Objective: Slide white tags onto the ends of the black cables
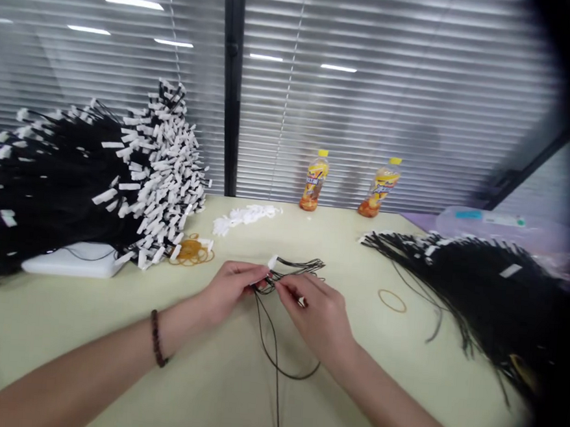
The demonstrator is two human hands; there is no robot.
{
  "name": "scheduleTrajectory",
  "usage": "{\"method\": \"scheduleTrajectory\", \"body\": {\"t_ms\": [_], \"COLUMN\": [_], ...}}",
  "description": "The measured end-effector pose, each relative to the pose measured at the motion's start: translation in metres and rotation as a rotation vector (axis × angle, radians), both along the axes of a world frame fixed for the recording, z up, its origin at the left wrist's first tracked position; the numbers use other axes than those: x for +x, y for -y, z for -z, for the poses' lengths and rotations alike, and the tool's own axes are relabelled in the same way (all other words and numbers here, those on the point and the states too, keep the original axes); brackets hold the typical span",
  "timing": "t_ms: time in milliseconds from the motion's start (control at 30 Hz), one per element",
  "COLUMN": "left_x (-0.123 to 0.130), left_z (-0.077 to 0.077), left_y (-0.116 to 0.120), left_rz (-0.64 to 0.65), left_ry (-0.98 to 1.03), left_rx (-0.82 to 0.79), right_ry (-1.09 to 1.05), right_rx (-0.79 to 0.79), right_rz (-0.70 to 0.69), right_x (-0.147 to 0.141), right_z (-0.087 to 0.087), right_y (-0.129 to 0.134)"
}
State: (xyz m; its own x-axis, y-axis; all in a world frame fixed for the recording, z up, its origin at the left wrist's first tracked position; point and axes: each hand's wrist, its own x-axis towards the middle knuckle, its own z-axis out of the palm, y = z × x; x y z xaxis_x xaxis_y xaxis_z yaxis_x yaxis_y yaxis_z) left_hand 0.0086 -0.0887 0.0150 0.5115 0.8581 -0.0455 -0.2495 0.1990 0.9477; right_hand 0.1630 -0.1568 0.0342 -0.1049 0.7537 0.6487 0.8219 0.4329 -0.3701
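Both hands meet over the middle of the pale table (195,376). My left hand (233,287) pinches a small bunch of thin black cables (303,265) near a white connector (272,262). Thumb and fingers of my right hand (315,303) are closed on the same cables, just right of my left fingertips. One cable hangs in a loop below the hands and runs down toward the table's near edge. The exact grip at the fingertips is partly hidden.
A big pile of black cables with white ends (165,172) fills the left; another cable pile (494,299) lies right. Rubber bands (193,251), white pieces (245,217) and two bottles (314,182) (379,189) stand or lie beyond the hands. A single rubber band (392,300) lies right.
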Motion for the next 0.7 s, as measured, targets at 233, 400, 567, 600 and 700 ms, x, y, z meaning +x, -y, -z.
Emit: {"method": "scheduleTrajectory", "body": {"t_ms": [233, 400, 567, 600, 700], "left_x": [-0.0003, -0.0003, 0.0003, 0.0005, 0.0006], "left_z": [0.0007, 0.0004, -0.0001, 0.0000, 0.0006], "left_y": [-0.0004, -0.0005, -0.0007, -0.0006, -0.0002], "left_rz": [-0.002, 0.012, 0.010, 0.009, 0.015], "left_ry": [-0.007, 0.006, -0.007, -0.011, -0.020], "left_rx": [0.014, 0.036, 0.042, 0.046, 0.053], "right_ry": [0.059, 0.080, 0.116, 0.129, 0.175], "right_rx": [0.041, 0.040, 0.073, 0.085, 0.112], "right_rz": [0.038, 0.059, 0.065, 0.063, 0.058], "right_x": [-0.0028, -0.0010, 0.0001, 0.0002, 0.0002], "right_z": [0.0029, 0.0032, 0.0058, 0.0064, 0.0077], "right_y": [0.0003, -0.0023, -0.0041, -0.0042, -0.0041]}}
